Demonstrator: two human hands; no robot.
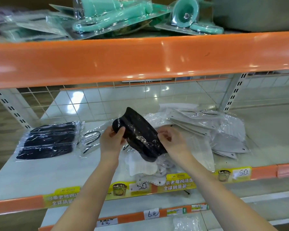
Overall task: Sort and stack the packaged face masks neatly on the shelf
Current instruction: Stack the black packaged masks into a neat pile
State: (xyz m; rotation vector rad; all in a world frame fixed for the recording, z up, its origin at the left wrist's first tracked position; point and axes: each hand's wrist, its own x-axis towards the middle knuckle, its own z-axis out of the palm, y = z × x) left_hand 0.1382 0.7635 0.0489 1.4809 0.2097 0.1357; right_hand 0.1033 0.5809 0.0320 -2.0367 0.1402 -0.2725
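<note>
A packaged black face mask (pixel 140 135) is held tilted above the middle of the white shelf (pixel 40 174). My left hand (pixel 112 139) grips its upper left end, thumb on top. My right hand (pixel 171 140) pinches its right edge. At the left lies a neat stack of black mask packs (pixel 47 141). A loose pack with black ear loops (pixel 92 140) sits beside that stack. On the right is a messy pile of grey and white mask packs (pixel 207 129). More white masks (pixel 143 165) lie under the held pack near the shelf front.
An orange shelf lip (pixel 140 59) overhangs the work area, with green plastic goods (pixel 115 15) on the upper shelf. Yellow price tags (pixel 178 181) line the front edge. A lower shelf (pixel 157 220) with paper price labels is below. Slotted uprights (pixel 230 95) stand at back left and right.
</note>
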